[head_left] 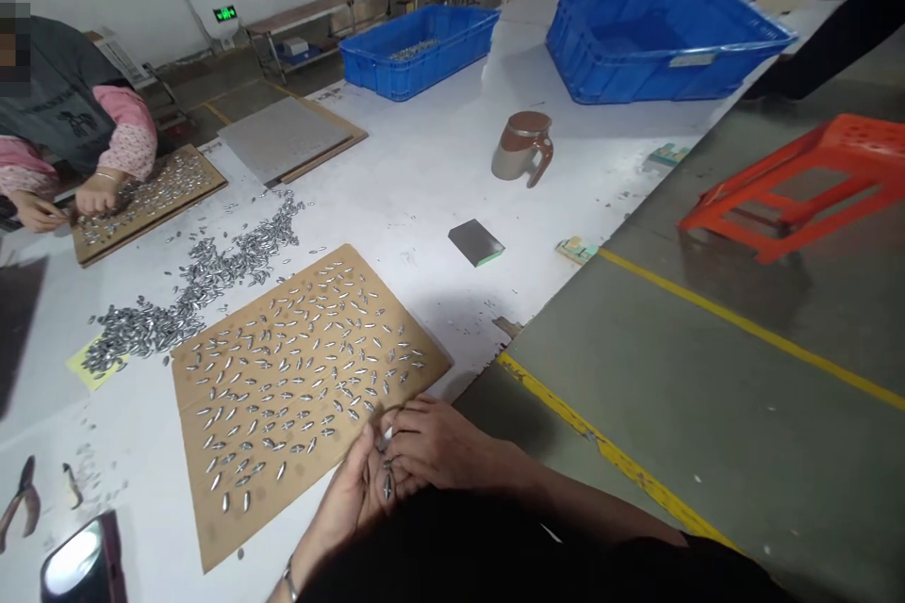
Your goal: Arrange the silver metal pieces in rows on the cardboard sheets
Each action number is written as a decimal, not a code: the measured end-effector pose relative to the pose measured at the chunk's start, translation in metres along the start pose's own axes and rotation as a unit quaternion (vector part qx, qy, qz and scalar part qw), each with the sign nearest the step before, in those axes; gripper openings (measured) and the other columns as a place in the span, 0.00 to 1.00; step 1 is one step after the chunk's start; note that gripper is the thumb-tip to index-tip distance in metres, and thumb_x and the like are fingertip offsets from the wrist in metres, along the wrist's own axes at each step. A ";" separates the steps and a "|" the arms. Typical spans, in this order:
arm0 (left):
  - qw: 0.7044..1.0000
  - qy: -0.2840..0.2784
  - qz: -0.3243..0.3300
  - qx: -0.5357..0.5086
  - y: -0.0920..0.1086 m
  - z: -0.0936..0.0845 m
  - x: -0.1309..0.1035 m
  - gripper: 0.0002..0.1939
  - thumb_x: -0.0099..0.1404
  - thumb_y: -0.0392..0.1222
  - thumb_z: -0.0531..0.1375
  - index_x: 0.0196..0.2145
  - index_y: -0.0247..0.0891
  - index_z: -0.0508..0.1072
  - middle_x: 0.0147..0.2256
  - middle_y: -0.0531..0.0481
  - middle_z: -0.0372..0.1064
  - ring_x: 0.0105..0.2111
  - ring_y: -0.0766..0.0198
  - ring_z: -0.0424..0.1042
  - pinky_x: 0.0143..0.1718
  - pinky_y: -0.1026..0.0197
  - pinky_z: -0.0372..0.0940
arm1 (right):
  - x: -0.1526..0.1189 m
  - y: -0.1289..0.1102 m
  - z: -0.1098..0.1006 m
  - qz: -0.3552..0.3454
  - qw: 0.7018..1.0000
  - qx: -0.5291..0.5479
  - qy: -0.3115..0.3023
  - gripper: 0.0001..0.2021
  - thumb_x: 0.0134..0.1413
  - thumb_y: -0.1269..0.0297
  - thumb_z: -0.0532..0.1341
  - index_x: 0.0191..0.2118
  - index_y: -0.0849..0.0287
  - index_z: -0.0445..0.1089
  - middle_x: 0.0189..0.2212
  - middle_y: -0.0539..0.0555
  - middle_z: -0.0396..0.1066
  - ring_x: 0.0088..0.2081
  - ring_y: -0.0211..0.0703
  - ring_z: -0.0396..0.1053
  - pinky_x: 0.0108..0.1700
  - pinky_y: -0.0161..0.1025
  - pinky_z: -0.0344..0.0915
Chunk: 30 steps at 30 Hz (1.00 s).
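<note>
My left hand (353, 488) and my right hand (442, 443) meet at the near edge of a brown cardboard sheet (219, 528). A small silver metal piece (387, 486), pointed at its ends, shows at the curled fingers of my left hand. The bent fingers of my right hand press in close beside it; what they pinch is hidden. A bit of something white (386, 434) shows between the hands. Many similar metal pieces (283, 386) lie spread apart in rough rows over the cardboard. Beyond its far left edge is a loose heap of such pieces (233, 264).
Pliers (26, 501) and a lit phone (81, 561) lie at lower left. A dark block (476, 242), a lidded mug (521, 147) and two blue bins (417, 75) (636, 66) stand farther off. At left, a co-worker's hands (99, 192) work over another board. An orange stool (798, 184) stands right.
</note>
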State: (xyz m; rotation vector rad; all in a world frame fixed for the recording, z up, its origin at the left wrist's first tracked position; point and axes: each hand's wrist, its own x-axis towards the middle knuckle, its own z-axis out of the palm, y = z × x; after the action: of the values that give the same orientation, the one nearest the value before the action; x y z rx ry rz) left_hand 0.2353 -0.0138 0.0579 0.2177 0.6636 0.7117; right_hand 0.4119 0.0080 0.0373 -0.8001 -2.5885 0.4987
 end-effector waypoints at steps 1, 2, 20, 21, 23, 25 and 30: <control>1.000 -0.002 -0.004 0.006 -0.001 -0.001 0.000 0.29 0.68 0.56 0.61 0.62 0.41 0.68 0.52 0.43 0.74 0.57 0.53 0.70 0.60 0.52 0.64 | 0.001 0.000 -0.001 -0.004 1.000 -0.004 -0.015 0.10 0.70 0.64 0.57 0.37 0.58 0.74 0.39 0.53 0.76 0.46 0.43 0.68 0.51 0.42 0.61; 1.000 -0.004 -0.006 0.011 -0.001 -0.002 0.000 0.30 0.68 0.57 0.61 0.62 0.40 0.68 0.51 0.43 0.74 0.56 0.52 0.71 0.59 0.51 0.64 | 0.002 0.001 -0.002 -0.008 1.000 -0.007 -0.026 0.10 0.70 0.64 0.57 0.36 0.58 0.73 0.39 0.53 0.75 0.45 0.43 0.68 0.51 0.42 0.61; 0.994 0.041 0.026 0.095 0.002 -0.019 -0.008 0.16 0.65 0.51 0.66 0.38 0.33 0.77 0.32 0.45 0.72 0.21 0.72 0.65 0.20 0.67 0.53 | 0.018 0.034 -0.023 0.178 0.971 0.108 0.113 0.09 0.67 0.68 0.55 0.45 0.58 0.72 0.38 0.54 0.76 0.39 0.42 0.72 0.42 0.38 0.66; 0.993 0.046 0.025 0.104 0.003 -0.020 -0.008 0.16 0.64 0.51 0.67 0.35 0.33 0.75 0.30 0.48 0.70 0.18 0.75 0.60 0.18 0.67 0.48 | 0.021 0.045 -0.028 0.209 0.963 0.102 0.133 0.08 0.67 0.68 0.56 0.44 0.57 0.73 0.38 0.54 0.77 0.40 0.43 0.72 0.43 0.38 0.66; 0.992 0.048 0.020 0.114 0.006 -0.023 -0.010 0.17 0.64 0.52 0.66 0.31 0.33 0.74 0.27 0.51 0.67 0.15 0.78 0.54 0.17 0.67 0.41 | 0.028 0.066 -0.035 0.258 0.952 0.090 0.135 0.07 0.65 0.69 0.58 0.40 0.57 0.74 0.35 0.53 0.77 0.38 0.42 0.73 0.42 0.38 0.65; 0.991 0.051 0.029 0.119 0.007 -0.024 -0.012 0.17 0.65 0.53 0.65 0.32 0.34 0.73 0.25 0.52 0.66 0.14 0.78 0.52 0.17 0.67 0.38 | 0.037 0.080 -0.039 0.287 0.949 0.071 0.110 0.06 0.63 0.70 0.60 0.38 0.57 0.75 0.33 0.52 0.77 0.35 0.42 0.73 0.40 0.37 0.63; 0.990 0.068 0.047 0.110 0.006 -0.026 -0.014 0.16 0.64 0.52 0.66 0.33 0.34 0.74 0.26 0.51 0.67 0.16 0.76 0.55 0.17 0.67 0.39 | 0.052 0.093 -0.034 0.272 0.961 0.019 0.036 0.08 0.64 0.70 0.59 0.37 0.58 0.75 0.35 0.53 0.75 0.37 0.43 0.71 0.38 0.36 0.60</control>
State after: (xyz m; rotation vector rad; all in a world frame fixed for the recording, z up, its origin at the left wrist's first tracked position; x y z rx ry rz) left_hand 0.2074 -0.0194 0.0468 0.4084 0.8673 0.7473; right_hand 0.4305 0.1183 0.0385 -1.4956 -2.2637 0.6522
